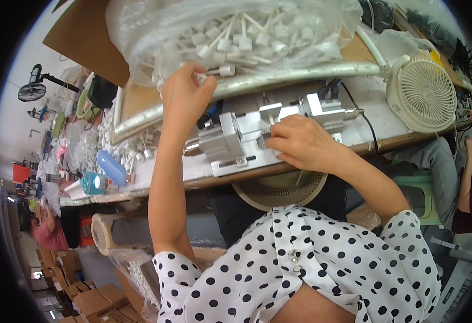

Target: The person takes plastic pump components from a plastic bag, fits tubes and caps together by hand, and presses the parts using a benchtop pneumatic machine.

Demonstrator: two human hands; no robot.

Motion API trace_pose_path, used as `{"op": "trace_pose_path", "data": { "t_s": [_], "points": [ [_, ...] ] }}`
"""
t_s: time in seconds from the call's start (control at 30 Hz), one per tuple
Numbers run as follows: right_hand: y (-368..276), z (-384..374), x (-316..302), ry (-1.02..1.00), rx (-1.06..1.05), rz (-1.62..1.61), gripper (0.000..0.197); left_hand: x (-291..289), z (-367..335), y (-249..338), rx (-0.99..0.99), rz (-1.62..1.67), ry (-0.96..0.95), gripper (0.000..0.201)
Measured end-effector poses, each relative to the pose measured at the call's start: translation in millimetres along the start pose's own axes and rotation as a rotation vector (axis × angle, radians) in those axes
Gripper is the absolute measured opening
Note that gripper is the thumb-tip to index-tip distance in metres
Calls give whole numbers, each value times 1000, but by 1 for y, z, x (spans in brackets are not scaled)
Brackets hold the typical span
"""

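My left hand [185, 97] is at the front edge of a clear plastic bag [155, 32] full of white plastic pieces [244, 40], each a thin stem with a cylindrical head. Its fingers are closed round the stem of one such piece [226, 70], whose head sticks out to the right. Lower down, my right hand [300, 141] is closed at the middle of a silver metal fixture [228, 142] with a block at either end. A small clear or shiny part [263, 141] shows by its fingertips; what they grip is mostly hidden.
A wrapped rail [300, 74] borders the bag. A cream fan [424, 94] stands right, a blue bottle [111, 167] and a teal container [93, 183] left among loose white pieces. Below the bench edge sits a basket [279, 196]. Another person [464, 188] sits at right.
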State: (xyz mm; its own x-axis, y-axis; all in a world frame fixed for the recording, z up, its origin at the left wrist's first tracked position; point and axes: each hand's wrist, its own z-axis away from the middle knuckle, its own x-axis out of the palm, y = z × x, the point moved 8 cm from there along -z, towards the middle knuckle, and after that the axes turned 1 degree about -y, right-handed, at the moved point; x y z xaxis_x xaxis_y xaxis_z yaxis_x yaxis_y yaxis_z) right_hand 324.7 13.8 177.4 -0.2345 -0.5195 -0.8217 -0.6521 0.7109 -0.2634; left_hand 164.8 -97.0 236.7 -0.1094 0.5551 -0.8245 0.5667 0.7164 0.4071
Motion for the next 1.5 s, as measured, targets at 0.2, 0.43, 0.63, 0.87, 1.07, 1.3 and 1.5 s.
{"op": "trace_pose_path", "data": {
  "t_s": [0.2, 0.43, 0.63, 0.87, 1.07, 1.3, 1.5],
  "points": [
    [36, -70, -56, 223, 92, 271, 7, 1, 65, -13, -350, 834, -112, 24],
    [120, -177, -71, 203, 241, 701, 13, 42, 138, 78, 130, 606, -17, 28],
    [64, -139, -111, 354, 133, 684, 10, 74, 141, 89, 331, 367, 53, 27],
    [48, -23, -103, 378, 556, -478, 15, 84, 133, 90, 285, 289, -24, 32],
    [45, 48, -61, 412, 650, -1091, 28, 82, 130, 99, 290, 249, -164, 36],
    [40, 62, -19, 416, 629, -1214, 28, 93, 123, 79, 334, 317, -165, 31],
    [22, 50, -23, 266, 424, -701, 24, 51, 156, 49, 491, 354, 198, 40]
  ]
}}
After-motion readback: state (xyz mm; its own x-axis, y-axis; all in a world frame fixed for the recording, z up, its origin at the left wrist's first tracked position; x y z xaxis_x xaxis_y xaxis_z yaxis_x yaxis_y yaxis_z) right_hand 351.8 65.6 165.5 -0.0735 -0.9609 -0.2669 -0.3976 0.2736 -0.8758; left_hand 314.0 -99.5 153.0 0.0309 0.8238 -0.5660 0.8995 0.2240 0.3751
